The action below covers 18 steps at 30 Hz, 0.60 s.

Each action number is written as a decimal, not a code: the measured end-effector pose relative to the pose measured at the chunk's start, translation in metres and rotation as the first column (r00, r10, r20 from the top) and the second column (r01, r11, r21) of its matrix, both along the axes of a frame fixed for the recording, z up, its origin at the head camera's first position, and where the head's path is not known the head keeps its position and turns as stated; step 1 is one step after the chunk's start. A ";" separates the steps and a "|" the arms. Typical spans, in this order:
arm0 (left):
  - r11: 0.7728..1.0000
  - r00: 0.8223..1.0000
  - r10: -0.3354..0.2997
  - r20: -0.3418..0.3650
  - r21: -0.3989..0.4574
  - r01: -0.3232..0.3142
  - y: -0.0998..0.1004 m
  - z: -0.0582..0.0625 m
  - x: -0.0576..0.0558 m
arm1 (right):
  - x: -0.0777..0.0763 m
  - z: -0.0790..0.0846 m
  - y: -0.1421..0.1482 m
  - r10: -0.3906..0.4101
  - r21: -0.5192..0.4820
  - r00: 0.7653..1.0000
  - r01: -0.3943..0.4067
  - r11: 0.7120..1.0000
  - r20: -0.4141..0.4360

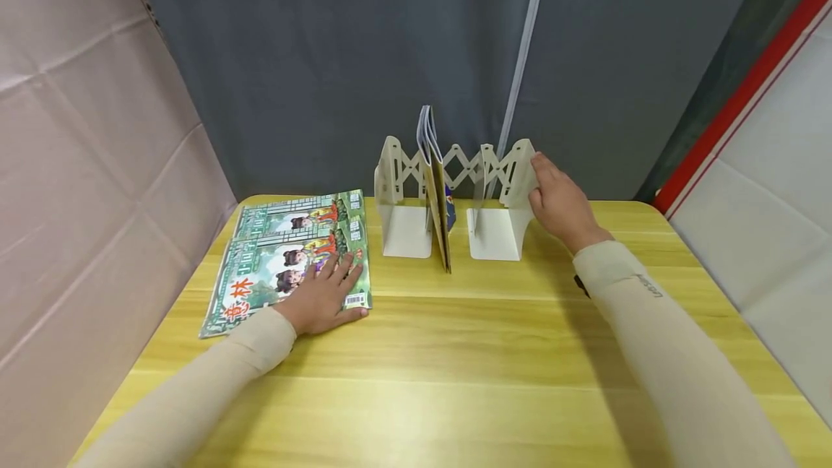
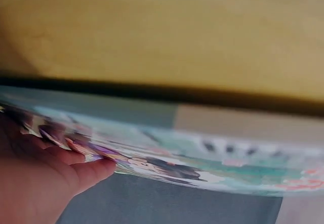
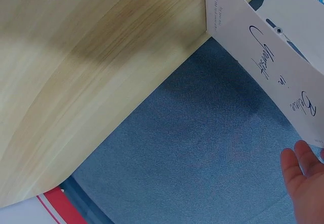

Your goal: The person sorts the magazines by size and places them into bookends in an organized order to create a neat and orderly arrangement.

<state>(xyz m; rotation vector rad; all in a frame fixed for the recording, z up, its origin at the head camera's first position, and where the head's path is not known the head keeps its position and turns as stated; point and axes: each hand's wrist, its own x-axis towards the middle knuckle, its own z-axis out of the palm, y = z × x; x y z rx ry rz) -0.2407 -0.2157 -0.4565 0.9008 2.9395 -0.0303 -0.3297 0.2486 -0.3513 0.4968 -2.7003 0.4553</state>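
Observation:
In the head view my left hand (image 1: pixel 323 300) lies spread flat on the lower right part of a green illustrated magazine (image 1: pixel 260 276). A second, similar magazine (image 1: pixel 273 219) shows behind it, partly overlapped. The left wrist view has my fingers (image 2: pixel 96 172) against the printed cover. My right hand (image 1: pixel 562 206) touches the outer side of the right end panel of a white expandable bookend rack (image 1: pixel 523 183), near its top, with fingers extended. Lettering marks that panel (image 3: pixel 268 57) in the right wrist view. Several thin magazines or books (image 1: pixel 433 179) stand upright and slightly tilted in the rack.
The wooden table (image 1: pixel 429 374) has a grey curtain (image 1: pixel 325 56) behind it. Pale fabric walls (image 1: pixel 97 165) rise at the left and right, with a red strip (image 1: pixel 734 114) on the right one. A dark blue item (image 1: pixel 450 209) peeks out beside the upright books.

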 end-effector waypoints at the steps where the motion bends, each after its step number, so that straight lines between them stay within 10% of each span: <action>1: 1.000 1.000 0.000 -0.002 -0.005 0.000 0.000 0.001 0.000 | 0.000 0.000 0.000 0.003 -0.001 1.000 -0.003 1.000 -0.002; 18: 0.995 0.998 -0.053 -0.043 -0.088 0.049 0.005 0.006 0.000 | -0.002 -0.002 -0.001 -0.002 0.006 1.000 0.002 1.000 -0.011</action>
